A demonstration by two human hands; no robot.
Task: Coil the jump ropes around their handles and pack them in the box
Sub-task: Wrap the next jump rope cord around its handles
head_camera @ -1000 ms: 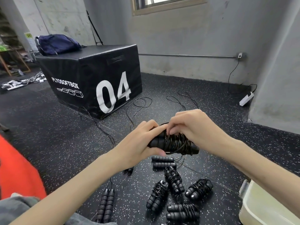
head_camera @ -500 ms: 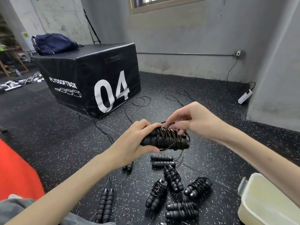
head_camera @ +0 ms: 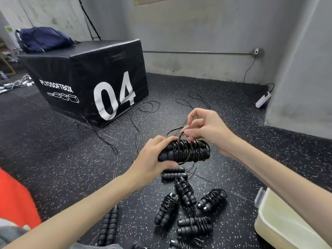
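While the left hand (head_camera: 154, 159) clamps the paired handles (head_camera: 183, 151) steady, the right hand (head_camera: 203, 130), at one o'clock, pinches the cord's last loop (head_camera: 179, 136) to tuck it.

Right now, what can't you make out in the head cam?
- White box: cut off by the right and bottom edges; contents unseen.
- Bundle gripped by the left hand: its near end is hidden under the fingers.
- Rope end pinched by the right hand: covered by the fingertips.
- Coiled rope at the bottom edge: cut off.
- Loose handles: lower ends hidden behind the left forearm.
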